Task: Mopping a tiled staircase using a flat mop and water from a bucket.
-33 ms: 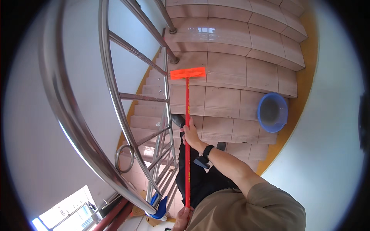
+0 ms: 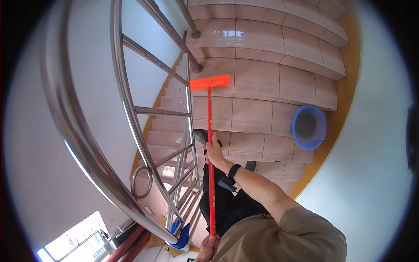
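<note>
A long red pole with a flat orange crosswise head [image 2: 210, 82] stretches away from me over the pinkish tiled steps. Its kind is not plain. My right hand [image 2: 214, 151], with a black band on the wrist, is wrapped round the middle of the pole. Lower down, my left hand [image 2: 207, 246] is closed round the near end, partly cut off by the picture's bottom edge. The orange head lies over a tiled step [image 2: 256, 78], close beside the railing; whether it touches the tile I cannot tell.
A blue basin [image 2: 323, 127] with greyish contents stands on a step by the right wall. Steel railings [image 2: 126, 94] curve along my left, with a descending flight beyond. A blue cloth [image 2: 183, 236] hangs at the rail's lower end. My shoe [image 2: 201, 136] is on a step.
The orange head has shifted slightly left toward the railing and tilted, its right end now higher. My right hand has moved slightly left with the pole. The basin has stayed put.
</note>
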`<act>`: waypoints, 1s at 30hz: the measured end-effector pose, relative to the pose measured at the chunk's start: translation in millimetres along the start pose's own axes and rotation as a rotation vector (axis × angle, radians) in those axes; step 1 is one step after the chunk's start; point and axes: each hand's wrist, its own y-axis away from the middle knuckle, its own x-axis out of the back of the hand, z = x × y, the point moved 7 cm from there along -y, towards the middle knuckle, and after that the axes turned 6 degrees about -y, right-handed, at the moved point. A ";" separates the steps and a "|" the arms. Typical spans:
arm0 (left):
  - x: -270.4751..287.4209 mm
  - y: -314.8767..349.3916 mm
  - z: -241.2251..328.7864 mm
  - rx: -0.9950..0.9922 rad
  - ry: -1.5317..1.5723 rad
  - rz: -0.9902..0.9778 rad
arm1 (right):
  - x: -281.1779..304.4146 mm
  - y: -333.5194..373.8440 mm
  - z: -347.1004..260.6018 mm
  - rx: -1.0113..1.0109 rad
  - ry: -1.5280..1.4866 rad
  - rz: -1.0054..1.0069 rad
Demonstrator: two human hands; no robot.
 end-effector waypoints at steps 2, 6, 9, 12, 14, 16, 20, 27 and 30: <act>-3.0 4.2 7.5 -0.034 0.052 0.024 | -27.3 -19.0 7.0 0.172 0.193 0.035; -9.2 3.6 54.8 0.087 0.236 -0.029 | -25.3 -54.4 0.7 0.418 0.562 0.196; 2.8 3.5 26.6 0.039 -0.081 -0.013 | -1.9 -14.0 -8.0 0.200 0.347 0.167; 24.3 0.5 -33.0 0.016 -0.100 0.100 | -1.3 -0.5 3.9 0.162 0.312 0.192; 24.0 -1.0 -12.9 0.015 -0.152 0.082 | -9.6 -16.7 8.0 0.214 0.405 0.181; 11.7 3.4 21.3 0.007 0.049 0.039 | -33.9 -19.9 -5.3 0.243 0.465 0.161; 15.6 1.6 26.0 0.086 0.228 0.035 | -40.8 -25.2 -13.8 0.365 0.508 0.210; 26.2 2.0 5.6 0.018 -0.135 0.034 | 0.8 -5.6 -15.7 0.242 0.392 0.250; 22.3 2.2 17.1 0.061 0.016 -0.002 | -32.0 -13.0 -26.9 0.313 0.481 0.223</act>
